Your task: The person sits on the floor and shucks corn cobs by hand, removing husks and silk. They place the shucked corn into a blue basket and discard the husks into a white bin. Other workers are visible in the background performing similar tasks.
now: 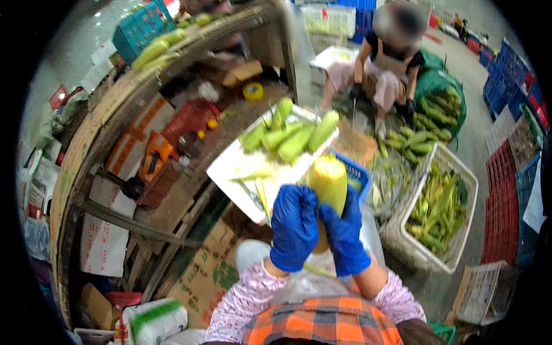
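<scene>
My two hands wear blue gloves. An ear of corn (328, 181) stands between them, its pale yellow tip bare of husk and pointing away from me. The fingers of my left hand (295, 226) are bunched against its left side. My right hand (345, 235) wraps the ear from the right, thumb across the front. The lower end of the ear is mostly hidden by the gloves. Beyond the hands, several green ears of corn (295, 142) lie on a white foam box (228, 172), with loose husk leaves (252, 174) nearer to me.
A blue basket (366, 177) sits just behind the ear. On the right is a white crate (394, 228) of husks (435, 211). Ahead, a seated co-worker (384, 64) is beside a green mesh sack (459, 92) and piled corn (414, 140). Wooden shelving (129, 82) curves along the left.
</scene>
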A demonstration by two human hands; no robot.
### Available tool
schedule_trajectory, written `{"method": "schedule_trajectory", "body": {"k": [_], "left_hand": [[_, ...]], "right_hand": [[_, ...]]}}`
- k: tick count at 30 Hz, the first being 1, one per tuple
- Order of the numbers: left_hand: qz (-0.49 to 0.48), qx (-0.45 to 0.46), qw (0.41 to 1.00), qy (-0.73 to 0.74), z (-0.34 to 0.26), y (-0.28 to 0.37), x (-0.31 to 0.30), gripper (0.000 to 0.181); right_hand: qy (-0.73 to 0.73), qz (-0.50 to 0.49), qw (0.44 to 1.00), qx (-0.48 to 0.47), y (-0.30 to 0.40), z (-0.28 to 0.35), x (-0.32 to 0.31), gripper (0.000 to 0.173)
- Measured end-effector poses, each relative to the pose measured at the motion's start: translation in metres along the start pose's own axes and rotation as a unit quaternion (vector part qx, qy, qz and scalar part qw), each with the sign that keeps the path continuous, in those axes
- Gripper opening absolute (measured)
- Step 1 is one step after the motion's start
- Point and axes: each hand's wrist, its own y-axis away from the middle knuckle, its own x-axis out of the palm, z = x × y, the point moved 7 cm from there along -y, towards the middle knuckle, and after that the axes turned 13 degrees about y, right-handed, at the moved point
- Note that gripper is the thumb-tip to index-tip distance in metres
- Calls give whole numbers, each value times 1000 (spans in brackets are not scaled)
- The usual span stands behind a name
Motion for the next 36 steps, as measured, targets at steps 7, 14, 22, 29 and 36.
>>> {"method": "schedule_trajectory", "body": {"k": [7,14,22,29,36], "left_hand": [[33,-79,987,134,-2,-7,-3,10],[58,-31,993,99,-5,-13,12,24],[68,-13,998,-4,-14,-20,6,7],[58,49,995,-66,-14,-15,4,5],[41,-17,998,-50,17,-6,0,9]], "right_hand": [[-139,8,986,90,-21,6,-16,44],[-119,28,992,34,-18,11,-19,51],[-71,45,996,-6,-10,8,-18,64],[18,52,996,-63,-8,3,-14,71],[119,34,986,-113,-5,15,-11,65]]}}
